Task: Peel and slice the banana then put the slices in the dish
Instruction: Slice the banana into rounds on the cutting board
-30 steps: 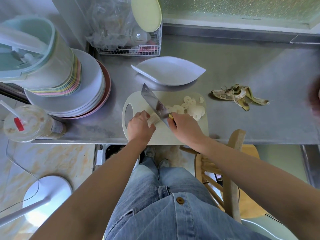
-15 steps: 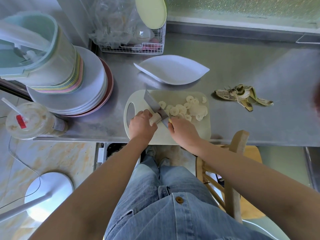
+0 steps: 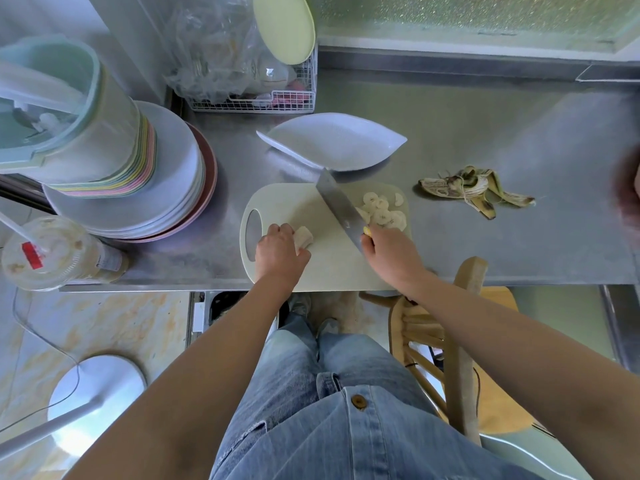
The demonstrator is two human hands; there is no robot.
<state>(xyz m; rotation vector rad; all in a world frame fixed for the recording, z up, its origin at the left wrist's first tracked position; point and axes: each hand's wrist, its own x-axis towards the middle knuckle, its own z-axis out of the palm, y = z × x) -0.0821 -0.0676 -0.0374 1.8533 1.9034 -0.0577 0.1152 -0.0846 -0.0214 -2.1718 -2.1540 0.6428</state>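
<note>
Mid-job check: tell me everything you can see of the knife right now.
The knife is cleaver-like: a broad, grey, metal-looking blade, and a handle of which only a bit of yellow shows inside the right hand that grips it. The blade slants across the cutting board, its far end toward the white dish, flat side up. It sits at the left edge of the banana slices, apart from the banana stub. Whether its edge touches the board is unclear.

Bright daylight comes from the far window [image 3: 467, 15]; steel counter [image 3: 485, 140] shows soft glare, edges bend, right edge is blurred.
</note>
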